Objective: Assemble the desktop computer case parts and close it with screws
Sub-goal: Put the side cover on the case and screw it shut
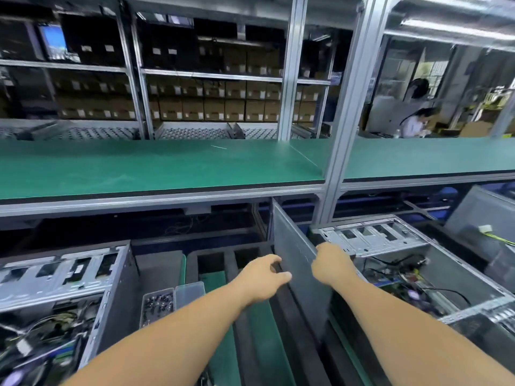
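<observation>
While right hand [330, 264] holds side panel [295, 246] — open case [418, 263] beside

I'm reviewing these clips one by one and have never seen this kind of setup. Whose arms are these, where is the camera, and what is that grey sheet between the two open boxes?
There is no machine here: the one picture comes from a camera worn on a person's head, looking forward and down at their own bare arms. The grey sheet is a side panel of a computer case, standing on edge. The right hand has its grip on the panel's top edge; the left hand is at its near side with fingers curled, but whether it actually holds the panel is unclear. An open case with wiring lies to the right, another open case to the left. A clear screw box sits between them. Above is a green shelf.
</observation>
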